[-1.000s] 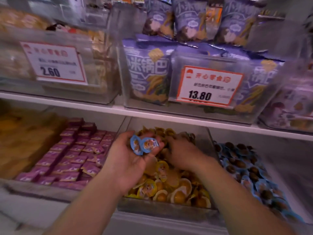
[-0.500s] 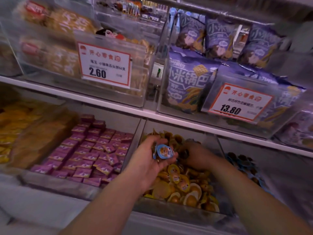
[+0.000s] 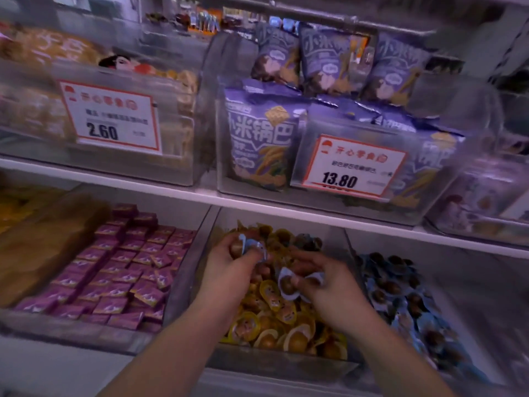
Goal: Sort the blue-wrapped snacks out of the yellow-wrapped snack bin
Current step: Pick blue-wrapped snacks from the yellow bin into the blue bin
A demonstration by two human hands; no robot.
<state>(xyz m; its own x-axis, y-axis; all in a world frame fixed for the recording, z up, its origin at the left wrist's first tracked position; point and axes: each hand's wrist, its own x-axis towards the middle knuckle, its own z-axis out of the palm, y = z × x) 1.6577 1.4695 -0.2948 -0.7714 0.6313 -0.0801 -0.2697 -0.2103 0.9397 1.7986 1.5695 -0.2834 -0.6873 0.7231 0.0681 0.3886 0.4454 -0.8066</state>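
Over the clear bin (image 3: 286, 365) of yellow-wrapped snacks (image 3: 274, 325), the left hand (image 3: 229, 270) has its grip curled round blue-wrapped snacks (image 3: 252, 246). Just right, the right hand (image 3: 326, 282) pinches two more blue-wrapped pieces (image 3: 287, 285) above the pile. The blue-snack bin (image 3: 406, 305) sits rightmost.

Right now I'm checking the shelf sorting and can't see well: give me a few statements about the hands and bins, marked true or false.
1. The left hand holds blue snacks. True.
2. The right hand is empty. False: it pinches a blue snack.
3. Both hands are over the yellow snack bin. True.
4. The bin of blue snacks lies left of the yellow one. False: it lies right; purple packets lie left.
5. The price tag above reads 13.80. True.
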